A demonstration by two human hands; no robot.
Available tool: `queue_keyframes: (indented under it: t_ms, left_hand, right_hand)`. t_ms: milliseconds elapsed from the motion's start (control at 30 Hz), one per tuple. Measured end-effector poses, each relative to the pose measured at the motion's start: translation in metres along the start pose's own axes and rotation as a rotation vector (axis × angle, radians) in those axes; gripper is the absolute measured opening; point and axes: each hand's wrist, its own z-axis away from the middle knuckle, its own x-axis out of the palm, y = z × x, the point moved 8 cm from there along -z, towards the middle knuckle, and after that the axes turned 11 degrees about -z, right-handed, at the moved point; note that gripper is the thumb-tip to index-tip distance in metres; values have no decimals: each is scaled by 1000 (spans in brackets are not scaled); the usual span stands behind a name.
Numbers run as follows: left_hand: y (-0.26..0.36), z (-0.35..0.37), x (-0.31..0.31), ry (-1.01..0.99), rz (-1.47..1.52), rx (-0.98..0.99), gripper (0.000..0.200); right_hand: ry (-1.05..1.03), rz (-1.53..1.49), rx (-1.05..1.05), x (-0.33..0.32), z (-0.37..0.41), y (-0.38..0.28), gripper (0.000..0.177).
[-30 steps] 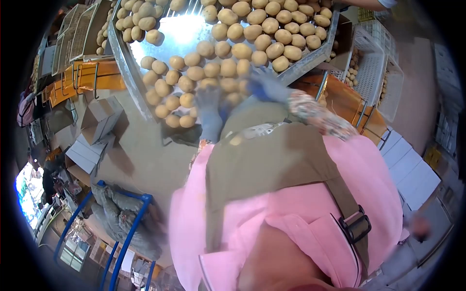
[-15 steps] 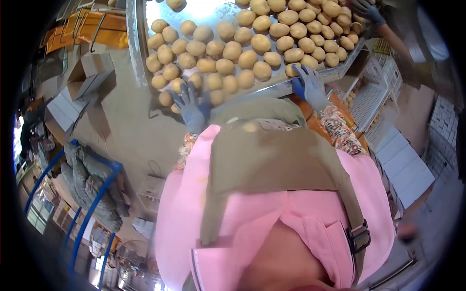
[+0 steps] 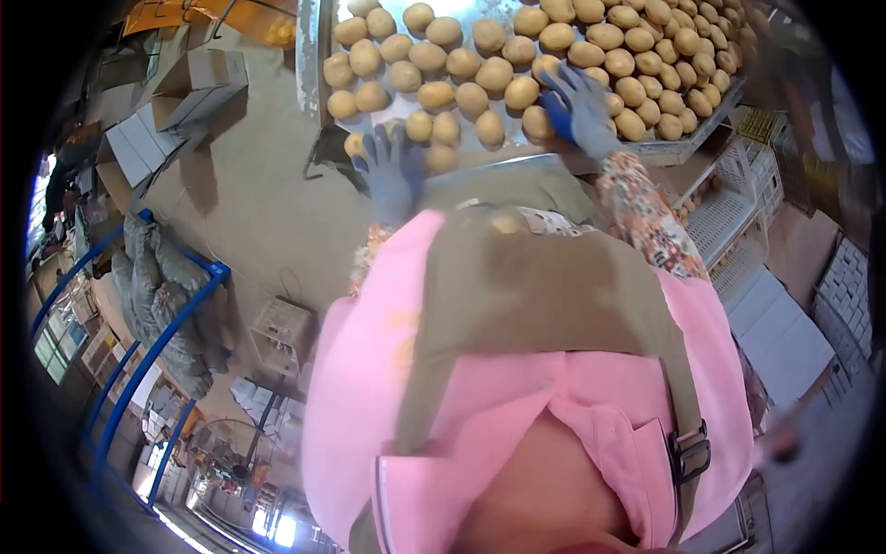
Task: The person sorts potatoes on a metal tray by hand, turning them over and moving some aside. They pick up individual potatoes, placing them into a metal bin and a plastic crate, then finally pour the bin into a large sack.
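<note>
A metal sorting table (image 3: 311,65) at the top of the view holds several tan potatoes (image 3: 506,72). My left hand (image 3: 390,171), in a blue glove, rests open at the table's near edge, fingers spread among the closest potatoes. My right hand (image 3: 580,106), also gloved in blue, lies on the potatoes further right with fingers spread; whether it grips one I cannot tell. A pink jacket and an olive apron fill the lower middle of the view.
Cardboard boxes (image 3: 189,88) sit on the floor at upper left. A blue metal frame (image 3: 157,346) with grey sacks (image 3: 161,295) stands at left. White plastic crates (image 3: 729,217) and white boxes (image 3: 844,295) are at right. An orange rack (image 3: 221,11) is at the top left.
The view has shifted, so the table sits further right and higher. My right hand moved from the table's edge up onto the potatoes. My left hand stays at the near edge.
</note>
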Motion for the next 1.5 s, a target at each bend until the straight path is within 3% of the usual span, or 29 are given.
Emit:
queue_keyframes:
  t_ms: [33, 67, 167, 233, 300, 367, 433, 500, 567, 633, 667, 733, 767, 833, 900, 933, 967, 1033, 1067, 1133, 1167, 1200, 1233, 1267, 1300, 1333, 1367, 1400, 1500]
  left_hand:
    - [-7, 7, -3, -22, 161, -93, 60]
    - [-15, 12, -1, -47, 323, -183, 60]
    - [-32, 21, -5, 60, 267, -188, 56]
    - [-25, 9, -19, 105, 259, -160, 52]
    - [-6, -10, -22, 86, 721, -108, 48]
    - [19, -21, -16, -19, 480, -29, 52]
    - [23, -33, 15, -144, 278, -150, 60]
    - [13, -52, 1, -243, 392, -253, 63]
    - [2, -58, -8, -349, 506, -357, 66]
    - [-2, -55, -36, -174, 660, -295, 56]
    - [-4, -58, -62, -179, 968, -322, 52]
    - [-4, -58, -18, -153, 1164, -267, 56]
    - [-2, -58, -20, -132, 1360, -210, 61]
    - [7, -46, -36, -172, 1550, -224, 56]
    - [25, -39, -62, -248, 2422, -293, 52]
    - [31, -31, -51, -388, 2517, -340, 50]
    - [31, -29, -54, -388, 2515, -343, 50]
    - [28, -35, -103, 12, 1538, 156, 49]
    - [36, -41, -105, -44, 2130, -11, 51]
    - [46, -41, -133, -161, 2075, -166, 52]
    - [49, -37, -130, -272, 2005, -331, 52]
    - [46, -41, -132, -153, 1796, -142, 55]
    - [47, -42, -132, -153, 1799, -141, 55]
    - [45, -43, -136, -87, 1746, -132, 55]
    - [42, -43, -140, -24, 1691, -125, 55]
    - [42, -44, -137, -28, 1693, -127, 55]
    - [40, -47, -151, 129, 1456, 41, 55]
    - [42, -45, -164, 273, 1209, 202, 56]
    - [45, -50, -143, 119, 1349, 141, 60]
  right_hand:
    - [-56, 421, -15, -9, 18, 10, 40]
    - [-49, 421, -18, -9, 33, 21, 40]
    - [-250, 493, 19, 16, 60, 32, 58]
    - [-473, -36, 267, 47, 58, 12, 53]
    - [-498, -98, 295, 74, 39, -32, 53]
    - [-526, -159, 324, 83, 31, -53, 53]
    - [-554, -332, 261, 82, 23, -69, 49]
    - [-517, -548, 109, 68, 17, -54, 46]
    - [-386, -989, 463, 57, 21, -8, 45]
    - [-44, -760, 454, 22, 38, 43, 44]
    - [-46, -760, 450, 13, 43, 48, 44]
    - [157, 305, 258, -33, 54, 39, 41]
    - [155, 301, 255, -32, 62, 40, 41]
    - [-294, 139, 352, 10, 84, 49, 41]
    - [-340, 82, 275, 11, 60, -4, 38]
    - [-386, -399, 388, 28, 51, -7, 40]
    - [-414, -882, 493, 42, 43, -18, 41]
    - [-503, -1662, 709, 52, 26, -74, 47]
    - [-495, -1662, 706, 60, 21, -84, 47]
    - [-525, -1517, 192, 55, 4, -113, 60]
    - [-520, -1512, 191, 57, 4, -113, 60]
    - [-551, -1669, 209, 60, 6, -117, 63]
    - [-583, -1828, 228, 62, 7, -120, 67]
    - [-492, -1683, 31, 47, 9, -120, 64]
    - [-492, -1683, 35, 40, 9, -123, 64]
    - [-417, -1362, -92, 29, 7, -125, 64]
    - [-340, -1039, -207, 23, 7, -127, 64]
    - [-339, -1040, -201, 24, 8, -126, 64]
    - [-307, -950, -148, 25, 8, -124, 52]
